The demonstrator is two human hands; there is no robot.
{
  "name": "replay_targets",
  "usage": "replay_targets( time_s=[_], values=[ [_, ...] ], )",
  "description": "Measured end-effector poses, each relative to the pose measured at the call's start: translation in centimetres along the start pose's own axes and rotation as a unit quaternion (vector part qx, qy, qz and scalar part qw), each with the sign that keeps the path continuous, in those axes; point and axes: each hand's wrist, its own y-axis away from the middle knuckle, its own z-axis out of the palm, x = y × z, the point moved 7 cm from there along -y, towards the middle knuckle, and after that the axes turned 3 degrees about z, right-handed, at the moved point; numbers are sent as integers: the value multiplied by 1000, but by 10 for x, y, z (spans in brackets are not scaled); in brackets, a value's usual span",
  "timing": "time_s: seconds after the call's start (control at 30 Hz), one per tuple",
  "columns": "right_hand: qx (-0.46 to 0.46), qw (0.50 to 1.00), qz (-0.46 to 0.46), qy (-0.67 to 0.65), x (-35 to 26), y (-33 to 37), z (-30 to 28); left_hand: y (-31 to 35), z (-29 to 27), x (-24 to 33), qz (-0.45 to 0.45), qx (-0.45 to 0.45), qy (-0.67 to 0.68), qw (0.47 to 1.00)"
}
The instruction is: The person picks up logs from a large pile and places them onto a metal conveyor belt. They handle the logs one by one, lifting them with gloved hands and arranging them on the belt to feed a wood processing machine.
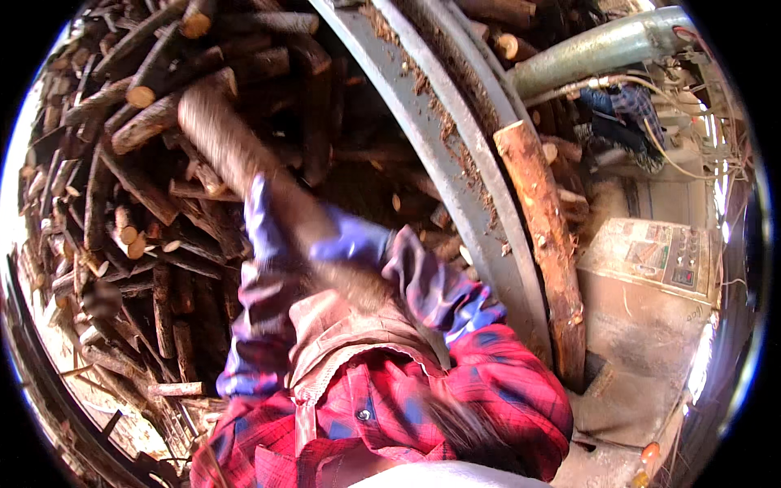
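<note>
1. Head view, and here it is: the blurred log is up in front of the body, slanting from upper left down toward the waist.
2. Its far end hangs over the woodpile, and the near end sits close by the brown apron; holding that end a little off the cloth would keep the rough wood from snagging.
3. Left grip, in a blue glove, is on the log's left flank; right grip, gloved alike, comes in from the other side, nearer the body. Both look clasped on the wood, though the smear hides how far the fingers wrap.
4. This looks a weighty piece! Spreading the grips either side of its balance point should serve best; bunched together, they could let the far end dip.
5. Mind the right: the curved metal frame runs just beyond that arm, with a reddish-brown log lengthwise along its outer side. Elbows in, feet turning with the load, and knuckles should escape a knock.
6. A co-worker is well apart at upper right; a short, controlled arc suits this crowded spot.
</note>
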Motion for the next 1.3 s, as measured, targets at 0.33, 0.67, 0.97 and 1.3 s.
replay_targets(
  time_s=[0.33, 0.67, 0.97, 1.3],
  values=[
    [405, 725, -192, 523, -373, 58, -196, -28, 287, 114, 41, -161, -168, 972],
    [433, 630, 139, 629, -252, 140, -282, 154, -195, 69, -296, 79, -471, 827],
    [315, 852, -12, 418, -63, -60, -90, 266, -349, 41, -460, 315, -240, 795],
    [598, 701, 372, -111, 387, -155, -426, 211, -310, -25, -485, 437, -196, 732]
  ],
)
